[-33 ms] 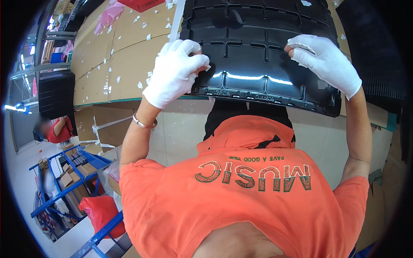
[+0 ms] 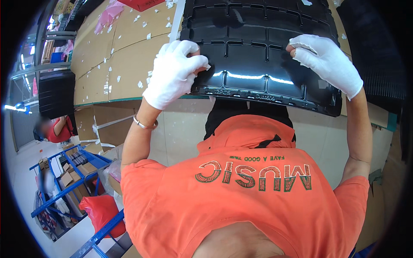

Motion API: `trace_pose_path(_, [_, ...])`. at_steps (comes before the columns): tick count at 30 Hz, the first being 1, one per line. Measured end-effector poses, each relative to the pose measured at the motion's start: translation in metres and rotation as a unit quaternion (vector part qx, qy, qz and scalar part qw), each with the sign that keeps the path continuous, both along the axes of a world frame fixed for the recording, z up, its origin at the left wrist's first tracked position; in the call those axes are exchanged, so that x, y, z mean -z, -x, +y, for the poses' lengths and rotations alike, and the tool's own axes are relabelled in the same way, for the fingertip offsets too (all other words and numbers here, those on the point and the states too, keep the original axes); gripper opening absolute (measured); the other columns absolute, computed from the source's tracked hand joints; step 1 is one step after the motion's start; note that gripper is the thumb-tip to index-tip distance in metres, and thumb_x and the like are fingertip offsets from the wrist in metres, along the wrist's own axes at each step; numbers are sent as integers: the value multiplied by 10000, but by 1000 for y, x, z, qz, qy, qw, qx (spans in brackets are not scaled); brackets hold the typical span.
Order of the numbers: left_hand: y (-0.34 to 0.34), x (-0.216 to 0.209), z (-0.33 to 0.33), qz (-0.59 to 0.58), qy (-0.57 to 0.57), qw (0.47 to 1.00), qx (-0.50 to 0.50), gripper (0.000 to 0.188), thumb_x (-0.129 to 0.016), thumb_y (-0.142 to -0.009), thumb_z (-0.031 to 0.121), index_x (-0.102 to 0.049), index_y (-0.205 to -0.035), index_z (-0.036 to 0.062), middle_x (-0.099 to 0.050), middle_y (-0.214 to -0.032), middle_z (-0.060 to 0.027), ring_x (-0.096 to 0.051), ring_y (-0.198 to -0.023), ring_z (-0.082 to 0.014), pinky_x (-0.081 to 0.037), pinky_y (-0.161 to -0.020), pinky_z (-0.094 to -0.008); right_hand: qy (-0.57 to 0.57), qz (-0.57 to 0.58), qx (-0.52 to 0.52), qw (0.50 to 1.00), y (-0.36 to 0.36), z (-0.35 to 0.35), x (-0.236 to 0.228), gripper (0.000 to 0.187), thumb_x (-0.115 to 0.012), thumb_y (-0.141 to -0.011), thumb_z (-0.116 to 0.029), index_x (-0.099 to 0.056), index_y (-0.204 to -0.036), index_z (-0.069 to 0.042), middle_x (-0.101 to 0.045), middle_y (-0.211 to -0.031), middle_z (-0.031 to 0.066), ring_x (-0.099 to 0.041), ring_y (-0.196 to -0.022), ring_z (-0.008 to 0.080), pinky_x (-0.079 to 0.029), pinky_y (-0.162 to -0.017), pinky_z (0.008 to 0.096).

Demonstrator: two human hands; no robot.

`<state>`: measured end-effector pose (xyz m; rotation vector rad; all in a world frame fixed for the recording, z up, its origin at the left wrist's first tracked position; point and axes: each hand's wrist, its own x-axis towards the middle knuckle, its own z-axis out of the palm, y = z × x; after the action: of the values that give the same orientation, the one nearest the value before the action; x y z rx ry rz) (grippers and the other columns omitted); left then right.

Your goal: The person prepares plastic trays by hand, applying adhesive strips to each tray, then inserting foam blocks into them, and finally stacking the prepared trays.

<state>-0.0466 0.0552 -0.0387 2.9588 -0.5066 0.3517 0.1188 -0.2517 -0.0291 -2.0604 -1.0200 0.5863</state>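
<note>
A black plastic tray (image 2: 245, 60) with moulded compartments and a glossy surface lies in front of me. White gloves with bare fingertips cover both hands. At the tray's left edge, my left hand (image 2: 176, 71) is closed, thumb against fingers, with a small white scrap (image 2: 208, 67) showing at the tips. Over the right part of the tray, my right hand (image 2: 325, 60) has its thumb and fingers drawn together in a pinch; anything between them is hidden. A pale square patch (image 2: 322, 84) shows on the tray beneath the right hand.
Cardboard (image 2: 129, 56) covers the table to the left, strewn with white scraps. Pink sheeting (image 2: 109, 16) and a red box (image 2: 142, 3) lie at the back. Dark stacked trays (image 2: 374, 64) stand right. Lower left are a blue-framed cart (image 2: 64, 200), a red bag (image 2: 101, 215) and another person (image 2: 60, 129).
</note>
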Motion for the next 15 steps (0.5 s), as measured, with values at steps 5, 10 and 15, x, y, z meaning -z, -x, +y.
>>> trace_pose_path(5, [24,3,8,-49,118,990,-54,216,-709,-722,-42,-659,-899,72,-617,-1013,-84,-616,-864,-234,-494,-734,-330,4,-1,33,999,2,-21,-4,356,-566,-974,-290,-650,-1152,8,-686,-985,82,-631,-867,148,-496,-745,260])
trace_pose_path(10, [31,-3,-6,31,452,883,-123,181,-713,-808,-13,-633,-970,4,-657,-925,-42,-603,-759,-90,-490,-675,-234,60,1,161,985,5,-48,-10,395,-575,-967,-367,-659,-1180,-45,-686,-1036,24,-605,-850,90,-459,-644,203])
trace_pose_path(15, [-19,-27,-88,90,389,916,-31,296,-702,-835,15,-651,-1122,61,-622,-792,-30,-571,-613,-109,-475,-595,-248,-7,29,188,982,6,-79,-14,392,-572,-967,-369,-670,-1155,-40,-658,-948,-4,-587,-805,71,-447,-625,212])
